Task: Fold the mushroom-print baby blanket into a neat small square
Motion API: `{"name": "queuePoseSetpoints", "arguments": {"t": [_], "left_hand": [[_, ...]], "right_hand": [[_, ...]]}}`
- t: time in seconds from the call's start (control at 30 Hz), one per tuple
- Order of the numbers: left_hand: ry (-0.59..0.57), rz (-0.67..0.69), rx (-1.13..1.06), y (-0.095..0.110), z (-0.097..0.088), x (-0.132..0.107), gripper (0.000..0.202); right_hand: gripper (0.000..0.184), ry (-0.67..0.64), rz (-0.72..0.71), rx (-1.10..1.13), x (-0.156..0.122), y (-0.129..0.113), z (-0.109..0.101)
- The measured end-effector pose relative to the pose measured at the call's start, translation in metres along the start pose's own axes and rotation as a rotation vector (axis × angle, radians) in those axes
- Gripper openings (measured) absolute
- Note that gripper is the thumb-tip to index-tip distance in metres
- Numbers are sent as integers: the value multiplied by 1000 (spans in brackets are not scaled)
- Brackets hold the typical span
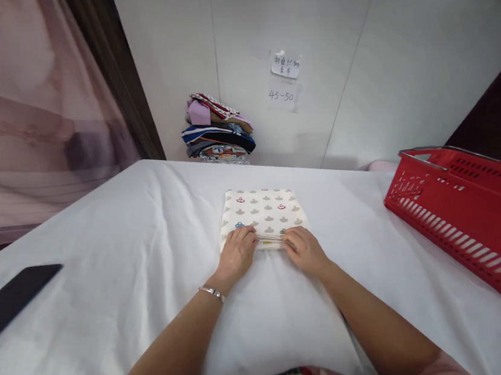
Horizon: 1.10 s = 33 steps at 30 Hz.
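A folded cream cloth point(265, 210) printed with small grey, red and blue shapes lies flat in the middle of the white-covered table point(119, 276). My left hand point(237, 255), a thin bracelet at its wrist, grips the cloth's near left edge with curled fingers. My right hand point(304, 251) pinches the near right edge the same way. Both hands rest on the table right at the folded stack's front side.
A red plastic basket point(477, 214) with metal handles stands at the right. A black phone point(9, 302) lies at the left edge. A pile of folded clothes point(218, 130) sits against the white wall behind the table, under two paper notes point(285, 64).
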<state>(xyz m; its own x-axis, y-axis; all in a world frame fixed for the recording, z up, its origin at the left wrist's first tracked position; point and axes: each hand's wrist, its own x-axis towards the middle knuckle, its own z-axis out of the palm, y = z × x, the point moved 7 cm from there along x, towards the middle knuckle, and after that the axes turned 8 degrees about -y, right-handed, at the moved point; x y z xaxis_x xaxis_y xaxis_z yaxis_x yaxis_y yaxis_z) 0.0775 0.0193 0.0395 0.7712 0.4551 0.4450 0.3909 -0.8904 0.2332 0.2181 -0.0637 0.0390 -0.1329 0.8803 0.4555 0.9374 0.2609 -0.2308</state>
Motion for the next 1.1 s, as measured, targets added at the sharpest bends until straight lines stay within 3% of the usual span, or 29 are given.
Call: {"name": "queuePoseSetpoints", "arguments": {"t": [0.43,0.8,1.1], "left_hand": [[-11,-54,-48,-5,1,2,16],[-7,-45,58,-4,-1,3,16],[-23,-30,172,-2,2,0,16]], "right_hand": [[17,4,52,-84,2,5,8],[21,24,-16,-91,1,-4,-3],[17,-7,12,-101,-1,0,9]]}}
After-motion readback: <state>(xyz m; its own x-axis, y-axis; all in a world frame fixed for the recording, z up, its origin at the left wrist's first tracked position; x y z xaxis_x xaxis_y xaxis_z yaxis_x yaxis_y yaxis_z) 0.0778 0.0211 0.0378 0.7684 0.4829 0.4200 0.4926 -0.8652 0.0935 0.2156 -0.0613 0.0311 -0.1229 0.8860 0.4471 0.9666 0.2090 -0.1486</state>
